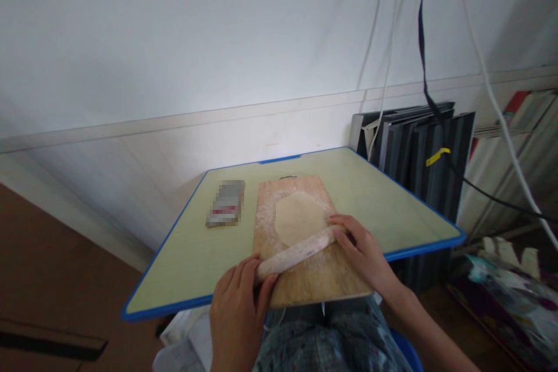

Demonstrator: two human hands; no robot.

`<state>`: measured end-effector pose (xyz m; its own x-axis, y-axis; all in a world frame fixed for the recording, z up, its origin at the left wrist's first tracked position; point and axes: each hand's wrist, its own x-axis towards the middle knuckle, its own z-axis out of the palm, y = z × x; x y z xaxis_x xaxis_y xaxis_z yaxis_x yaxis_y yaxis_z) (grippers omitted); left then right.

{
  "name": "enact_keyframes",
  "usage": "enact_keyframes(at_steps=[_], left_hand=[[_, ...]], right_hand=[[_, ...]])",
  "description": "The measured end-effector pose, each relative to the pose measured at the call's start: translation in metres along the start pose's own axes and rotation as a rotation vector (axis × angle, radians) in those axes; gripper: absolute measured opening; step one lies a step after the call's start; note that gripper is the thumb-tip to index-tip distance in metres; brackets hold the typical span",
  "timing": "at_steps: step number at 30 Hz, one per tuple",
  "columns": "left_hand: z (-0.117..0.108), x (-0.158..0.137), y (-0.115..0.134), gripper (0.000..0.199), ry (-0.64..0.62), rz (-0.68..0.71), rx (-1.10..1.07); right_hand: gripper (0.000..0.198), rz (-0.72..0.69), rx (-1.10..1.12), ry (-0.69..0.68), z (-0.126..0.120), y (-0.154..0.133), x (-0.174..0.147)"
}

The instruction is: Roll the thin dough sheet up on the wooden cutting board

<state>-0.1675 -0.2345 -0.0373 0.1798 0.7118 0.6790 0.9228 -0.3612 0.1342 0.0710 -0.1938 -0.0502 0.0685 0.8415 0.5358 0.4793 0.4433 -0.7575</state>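
A floured rolling pin [296, 253] lies slantwise across a wooden cutting board [322, 285], its right end farther from me. My left hand [239, 296] is closed around the pin's left end, thumb on the near side. At the other end, my right hand [360, 247] grips the pin with fingers bent over it. Just beyond the pin, a flat, roughly round sheet of dough [300, 218] rests on the board, and the pin touches or overlaps its near edge. White flour dusts the wood around the dough.
The board sits on a pale green table [187, 267] with a blue rim. A blurred-out flat packet [225, 203] lies left of the board. Dark folded panels [414, 145] lean by the wall at right, with hanging cables [422, 40] before them. Bags [514, 296] lie lower right.
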Motion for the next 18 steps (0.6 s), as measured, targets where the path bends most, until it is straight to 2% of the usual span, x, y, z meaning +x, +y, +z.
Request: enact_keyframes(at_steps=[18], left_hand=[[-0.0008,-0.0030,0.0004,0.031,-0.021,0.015,0.032]], right_hand=[[0.020,0.024,0.010,-0.014,-0.0023,-0.0015,-0.0019]])
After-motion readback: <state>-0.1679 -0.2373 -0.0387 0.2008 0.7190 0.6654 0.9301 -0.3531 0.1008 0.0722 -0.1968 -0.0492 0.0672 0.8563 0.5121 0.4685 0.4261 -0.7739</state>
